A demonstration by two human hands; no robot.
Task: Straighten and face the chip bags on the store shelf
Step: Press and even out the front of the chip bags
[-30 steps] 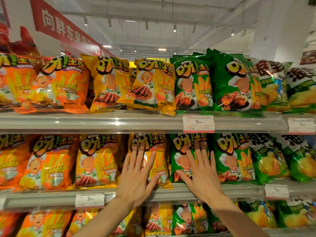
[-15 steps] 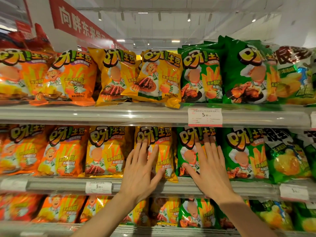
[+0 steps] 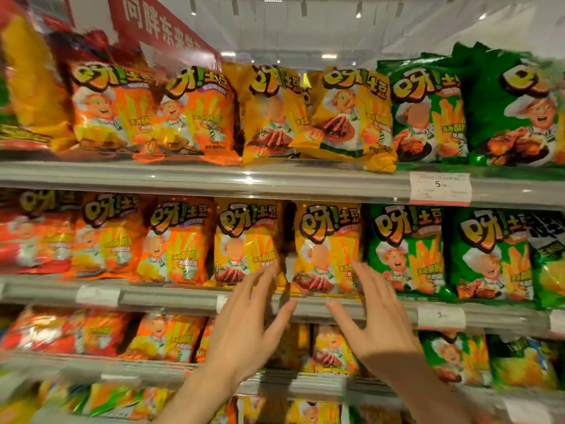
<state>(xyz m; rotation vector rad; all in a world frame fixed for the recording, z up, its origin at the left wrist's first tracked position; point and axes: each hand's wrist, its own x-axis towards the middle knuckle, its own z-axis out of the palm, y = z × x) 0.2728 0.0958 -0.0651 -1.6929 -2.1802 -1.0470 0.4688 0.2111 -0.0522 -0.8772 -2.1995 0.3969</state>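
Chip bags stand in rows on several shelves: orange at the left, yellow in the middle, green at the right. On the middle shelf [image 3: 171,296], a yellow bag [image 3: 327,249] stands upright between my hands. My left hand [image 3: 247,325] is spread open, its fingertips at the lower right corner of the neighbouring yellow bag [image 3: 244,243]. With fingers straight, my right hand [image 3: 373,319] has its fingertips at the yellow bag's lower right edge, beside a green bag [image 3: 403,249]. On the top shelf a yellow bag [image 3: 351,117] leans tilted over the shelf lip.
Price tags [image 3: 439,188] hang on the shelf rails. A red banner [image 3: 159,29] with white characters hangs above the top shelf at left. More orange, yellow and green bags fill the lower shelf [image 3: 321,384]. The left side is blurred by motion.
Both hands have come off the bags they lay flat on and shifted left; they now flank one yellow bag. The view has swung closer to the shelves.
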